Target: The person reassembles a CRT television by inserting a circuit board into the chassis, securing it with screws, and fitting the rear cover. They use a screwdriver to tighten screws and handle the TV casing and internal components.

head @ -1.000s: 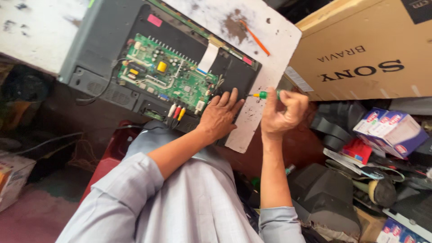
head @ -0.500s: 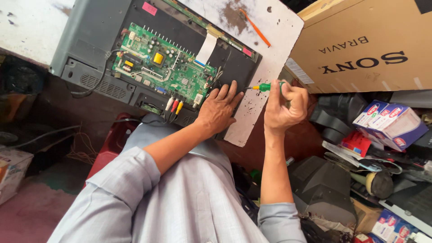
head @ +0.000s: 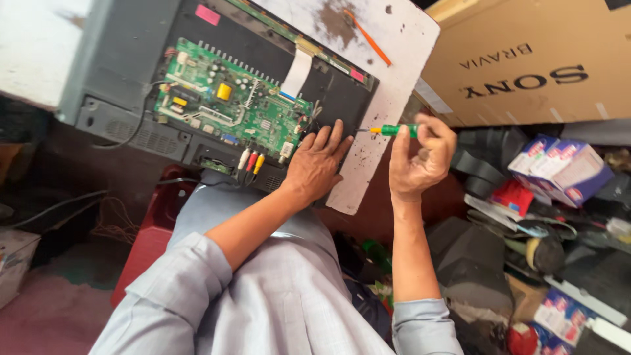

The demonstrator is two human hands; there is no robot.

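The right hand [head: 417,158] pinches a slim green-handled screwdriver [head: 393,130], its tip apparently at the edge of the open black television back [head: 125,59]. The left hand [head: 317,164] lies spread, flat beside the green circuit board [head: 230,105].

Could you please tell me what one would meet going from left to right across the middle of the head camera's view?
Green circuit board → left hand → green screwdriver held in the right hand → small blue and white boxes.
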